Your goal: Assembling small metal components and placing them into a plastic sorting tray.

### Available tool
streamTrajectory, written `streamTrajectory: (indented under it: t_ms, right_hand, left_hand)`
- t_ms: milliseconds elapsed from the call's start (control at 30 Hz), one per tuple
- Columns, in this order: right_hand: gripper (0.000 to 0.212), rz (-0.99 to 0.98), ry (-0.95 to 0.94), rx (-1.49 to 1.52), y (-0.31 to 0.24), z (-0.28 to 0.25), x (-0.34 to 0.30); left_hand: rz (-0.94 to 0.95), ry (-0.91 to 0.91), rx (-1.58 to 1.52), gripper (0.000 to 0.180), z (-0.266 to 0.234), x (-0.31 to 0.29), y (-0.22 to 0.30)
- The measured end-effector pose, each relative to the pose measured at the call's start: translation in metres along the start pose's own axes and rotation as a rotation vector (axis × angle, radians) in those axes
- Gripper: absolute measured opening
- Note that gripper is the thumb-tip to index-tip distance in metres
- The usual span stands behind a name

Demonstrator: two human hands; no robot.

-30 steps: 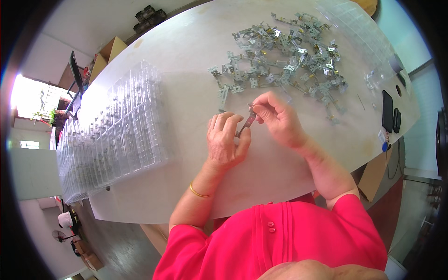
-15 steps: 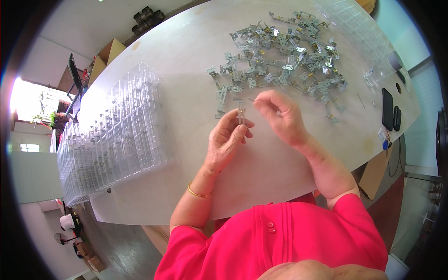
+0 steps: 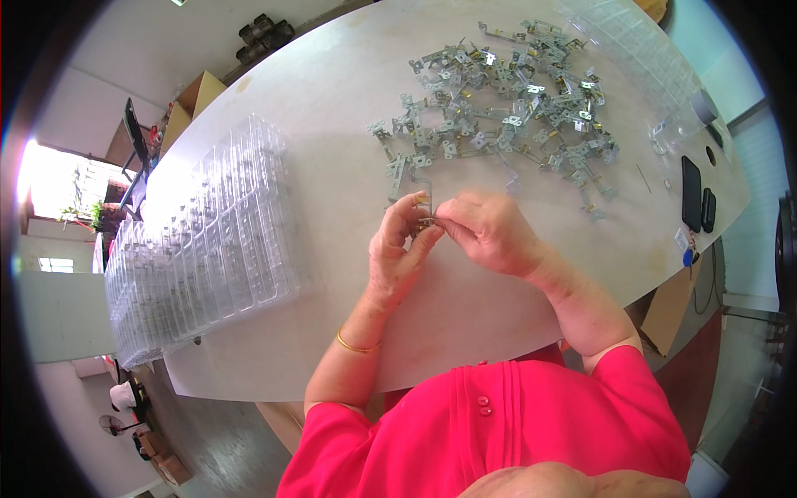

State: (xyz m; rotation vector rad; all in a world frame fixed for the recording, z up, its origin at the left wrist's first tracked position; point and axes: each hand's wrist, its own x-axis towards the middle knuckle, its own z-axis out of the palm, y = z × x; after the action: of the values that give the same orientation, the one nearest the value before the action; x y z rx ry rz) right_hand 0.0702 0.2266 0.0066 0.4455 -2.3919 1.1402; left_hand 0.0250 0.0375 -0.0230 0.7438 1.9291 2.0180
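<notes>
While holding a metal bracket over the table, facing a heap of loose metal parts

Pinching the bracket in the left hand, thumb against fingertips, with brassy bits showing near the upper end. Meeting it from the other side with the right hand, thumb and forefinger drawn tight at its edge, knuckles slightly blurred. Covering much of the bracket with fingers this way, so hard to make out its full shape. Wearing a gold bangle on the left forearm and a red top.

Just past the left fingertips, see a long grey part at the near edge of the heap. Farther on, find the heap itself, tangled, grey with brassy spots, standing between the hands and the far side of the table.

To the left, well apart from the hands, see a tall stack of clear trays, loaded with small parts and blocking that end of the table. At the far right corner, see more clear trays. Down the right side, pass a thin rod, then a black phone, a small black case just beside it, and a blue tag near the edge.

Off the table at far left, note an open cardboard box; at lower left, a fan.
</notes>
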Motion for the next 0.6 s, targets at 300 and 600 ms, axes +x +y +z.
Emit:
streamTrajectory:
  t_ms: [300, 600]
  right_hand:
    - [0.012, -0.072, 0.051, 0.031, 0.005, 0.004, 0.0]
    - [0.009, 0.062, 0.077, 0.142, 0.008, 0.01, -0.001]
  left_hand:
    - [0.098, 0.026, 0.199, 0.05, -0.004, 0.0, 0.0]
    - [-0.118, 0.402, 0.183, 0.025, -0.033, 0.019, 0.02]
